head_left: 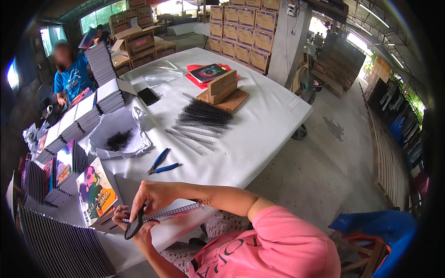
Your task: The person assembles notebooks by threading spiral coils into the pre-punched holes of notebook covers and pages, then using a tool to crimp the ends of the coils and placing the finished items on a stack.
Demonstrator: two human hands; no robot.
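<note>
At the near edge of the table, my left hand (143, 232) is closed around the end of a spiral-bound notebook (178, 211), seen mostly edge-on. A dark wire coil runs along its spine, with a loose end sticking out on the right. My right hand (155, 195) reaches over from above, its fingers closed at a dark, flat object (134, 227) between both hands. What kind of object that is, I cannot make out. Beside the hands stands a stack of notebooks with an illustrated cover (96, 190). Blue-handled cutting pliers (163, 163) lie spread on the table.
Many loose black coils (204, 116) lie by a wooden stand (222, 90). A white bag (104, 134) holds dark clippings. Bound notebook stacks (65, 231) line the left side, near a phone (148, 96). A person in blue (74, 81) sits across; a chair (371, 245) stands right.
</note>
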